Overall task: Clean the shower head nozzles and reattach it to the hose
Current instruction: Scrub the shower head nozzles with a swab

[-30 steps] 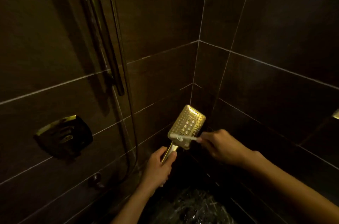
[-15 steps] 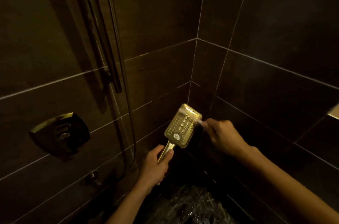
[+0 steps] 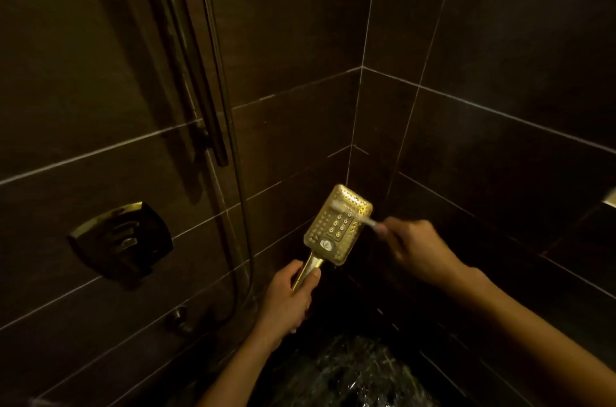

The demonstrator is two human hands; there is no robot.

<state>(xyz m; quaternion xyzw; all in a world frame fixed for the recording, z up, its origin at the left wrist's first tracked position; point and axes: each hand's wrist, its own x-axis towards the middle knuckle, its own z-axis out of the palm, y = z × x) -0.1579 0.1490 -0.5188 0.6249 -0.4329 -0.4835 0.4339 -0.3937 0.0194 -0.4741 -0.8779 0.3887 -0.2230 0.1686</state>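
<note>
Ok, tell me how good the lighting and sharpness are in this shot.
Head view: dim, warm light; the shower head catches nearly all of it; the brush is smeared by motion; tile lines bow with the wide lens; the wall control sits in shadow.

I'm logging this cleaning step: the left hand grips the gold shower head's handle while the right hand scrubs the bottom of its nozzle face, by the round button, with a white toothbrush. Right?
Not quite. The head view shows the white toothbrush across the top of the rectangular gold shower head, away from the round button. The rest holds: left hand on the handle, right hand scrubbing.
</note>
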